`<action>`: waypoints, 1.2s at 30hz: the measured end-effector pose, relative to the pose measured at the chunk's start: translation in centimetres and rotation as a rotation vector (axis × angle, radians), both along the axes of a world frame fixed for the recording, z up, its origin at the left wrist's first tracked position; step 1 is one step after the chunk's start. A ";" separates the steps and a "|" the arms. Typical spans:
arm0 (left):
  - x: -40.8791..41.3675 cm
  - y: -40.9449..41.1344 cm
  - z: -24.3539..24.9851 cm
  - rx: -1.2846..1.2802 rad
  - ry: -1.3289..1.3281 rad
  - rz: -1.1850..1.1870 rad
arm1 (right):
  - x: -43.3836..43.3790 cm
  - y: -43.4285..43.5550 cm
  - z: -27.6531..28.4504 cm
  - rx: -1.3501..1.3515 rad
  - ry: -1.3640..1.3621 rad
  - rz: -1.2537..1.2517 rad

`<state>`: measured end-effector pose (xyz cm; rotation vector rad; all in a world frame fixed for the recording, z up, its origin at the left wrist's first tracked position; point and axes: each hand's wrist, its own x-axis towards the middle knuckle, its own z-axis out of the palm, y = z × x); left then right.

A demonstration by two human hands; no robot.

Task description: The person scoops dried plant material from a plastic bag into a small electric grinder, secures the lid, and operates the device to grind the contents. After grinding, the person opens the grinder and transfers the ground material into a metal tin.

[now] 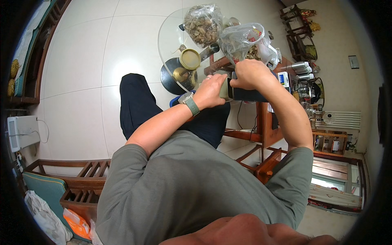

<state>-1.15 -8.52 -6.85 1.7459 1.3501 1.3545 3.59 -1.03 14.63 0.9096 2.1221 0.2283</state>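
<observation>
My left hand (209, 92), with a watch (187, 99) on its wrist, lies around a pale olive container (226, 92), thumb and fingers on opposite sides. My right hand (250, 73) is curled over a dark rectangular box (249, 94) beside that container. Whether it holds the box or something small is hidden by the hand. Just beyond it stands an open clear plastic bag (240, 38) with dried brown pieces inside. Another clear bag (203, 26), full of dried brown leaf-like pieces, sits farther left.
A round gold-rimmed lid (190, 59) lies on the glass tabletop (167, 30), near its curved edge. Metal flasks (301, 65) and a small white box with a blue panel (283, 79) stand on the wooden table (269, 131) at right. Cables (240, 116) hang beneath.
</observation>
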 end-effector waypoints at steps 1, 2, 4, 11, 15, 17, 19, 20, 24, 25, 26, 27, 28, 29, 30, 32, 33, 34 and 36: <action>0.0 0.0 0.0 -0.004 0.001 -0.002 | 0.0 0.0 -0.2 0.002 -0.009 -0.007; 0.1 0.1 -0.2 0.024 -0.001 0.011 | -0.1 0.0 -0.4 0.004 -0.017 -0.014; 0.3 0.2 -0.6 0.079 -0.005 0.037 | -0.4 -0.2 -0.4 0.005 -0.025 -0.018; 0.0 -0.2 -0.4 0.031 -0.023 0.000 | -0.5 -0.3 -0.2 -0.004 -0.009 0.010; -0.3 -0.6 -0.4 0.036 -0.037 0.017 | 1.2 0.0 0.5 0.015 0.093 0.016; -0.3 -0.9 -0.5 0.040 -0.056 0.028 | 3.0 0.5 0.6 0.028 0.164 0.009; -0.5 -1.0 -0.7 0.041 -0.072 0.058 | 4.3 0.8 0.8 0.039 0.233 -0.012; -0.6 -1.1 -0.9 0.040 -0.076 0.062 | 5.0 0.8 0.8 0.047 0.278 -0.025; -0.8 -1.6 -1.0 0.043 -0.076 0.041 | 9.0 1.1 0.3 0.058 0.488 -0.099; -0.9 -1.7 -0.9 0.044 -0.072 0.036 | 10.2 1.3 -0.1 0.058 0.535 -0.109; -0.9 -1.8 -1.0 0.044 -0.079 0.039 | 11.2 1.4 -0.5 0.080 0.604 -0.071; -0.9 -1.9 -1.0 0.042 -0.085 0.042 | 12.1 1.3 -0.8 0.082 0.658 -0.082; -0.9 -2.0 -1.1 0.041 -0.091 0.045 | 12.9 1.3 -1.1 0.083 0.711 -0.094; -0.9 -2.1 -1.1 0.040 -0.098 0.052 | 13.8 1.4 -1.5 0.085 0.766 -0.104; -0.9 -2.1 -1.1 0.039 -0.106 0.054 | 14.9 1.5 -2.0 0.067 0.860 -0.105; -0.9 -2.4 -1.1 0.035 -0.114 0.064 | 16.8 1.4 -2.6 0.016 0.996 -0.168; -1.0 -2.6 -0.9 0.032 -0.110 0.070 | 17.8 1.3 -3.1 -0.010 1.067 -0.201; -1.1 -2.9 -0.8 0.028 -0.106 0.079 | 19.0 1.3 -4.1 -0.036 1.168 -0.209; -1.5 -3.4 -0.3 0.006 -0.100 0.087 | 20.9 1.0 -5.8 -0.031 1.283 -0.236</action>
